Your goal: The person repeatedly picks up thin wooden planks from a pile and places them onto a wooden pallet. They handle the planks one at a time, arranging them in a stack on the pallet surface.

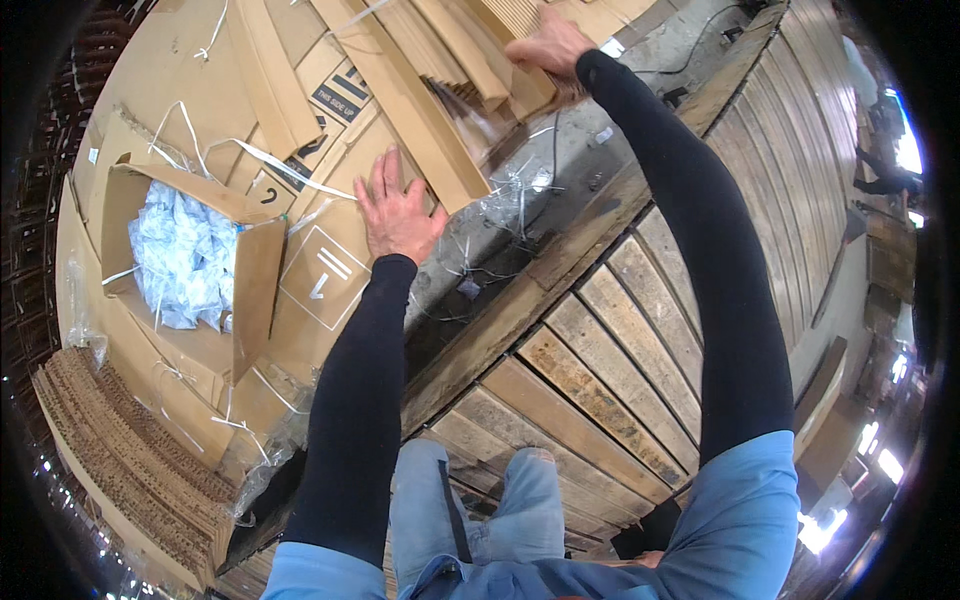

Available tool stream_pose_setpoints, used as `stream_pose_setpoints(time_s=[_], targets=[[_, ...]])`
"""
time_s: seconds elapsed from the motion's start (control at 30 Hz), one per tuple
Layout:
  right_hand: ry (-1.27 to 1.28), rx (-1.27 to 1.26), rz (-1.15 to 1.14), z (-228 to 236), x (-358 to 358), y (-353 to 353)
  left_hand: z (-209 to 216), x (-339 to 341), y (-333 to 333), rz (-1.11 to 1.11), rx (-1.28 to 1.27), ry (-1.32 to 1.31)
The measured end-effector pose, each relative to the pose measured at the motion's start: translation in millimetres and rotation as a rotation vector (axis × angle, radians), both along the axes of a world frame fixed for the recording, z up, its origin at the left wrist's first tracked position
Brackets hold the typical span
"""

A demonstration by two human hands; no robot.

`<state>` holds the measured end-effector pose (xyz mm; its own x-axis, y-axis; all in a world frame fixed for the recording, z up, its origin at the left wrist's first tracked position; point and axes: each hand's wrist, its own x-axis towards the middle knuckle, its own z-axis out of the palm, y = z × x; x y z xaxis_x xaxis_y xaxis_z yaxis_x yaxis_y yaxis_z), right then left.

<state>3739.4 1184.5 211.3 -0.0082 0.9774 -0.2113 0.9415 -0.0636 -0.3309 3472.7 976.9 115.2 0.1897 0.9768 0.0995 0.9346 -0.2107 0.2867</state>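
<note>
My left hand (402, 212) lies with its fingers spread on flat printed cardboard (335, 262), beside the near end of a long folded cardboard strip (405, 110). At the top, my right hand (552, 45) is closed on the edge of a brown cardboard piece (528, 92). Part of its grip is hidden, and the cardboard below it is smeared by motion. More folded cardboard strips (455, 45) lie between my hands. To the left of my left hand stands an open cardboard box (258, 300), filled with clear plastic bags (185, 255) of pale items.
White plastic straps (275, 162) trail over the cardboard. A stack of corrugated sheets (130, 450) stands at the lower left. A gap with plastic scraps (470, 288) separates the cardboard from a wooden slatted platform (590, 350). Another person (888, 180) shows at the far right.
</note>
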Motion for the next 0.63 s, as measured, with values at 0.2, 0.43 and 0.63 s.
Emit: stream_pose_setpoints(time_s=[0.2, 0.43, 0.63], targets=[[0.798, -0.256, -0.098, 91.1, 75.1, -174.8, -1.4, -6.8, -0.3, 0.041, 0.008, 0.032], [0.711, -0.467, -0.515, 147.7, 129.0, -529.9, -2.7, -4.5, -4.0, 0.038, 0.045, 0.085], [0.728, -0.302, -0.983, 140.7, 47.4, -818.6, -8.8, 2.9, -6.1, 0.023, 0.097, 0.137]])
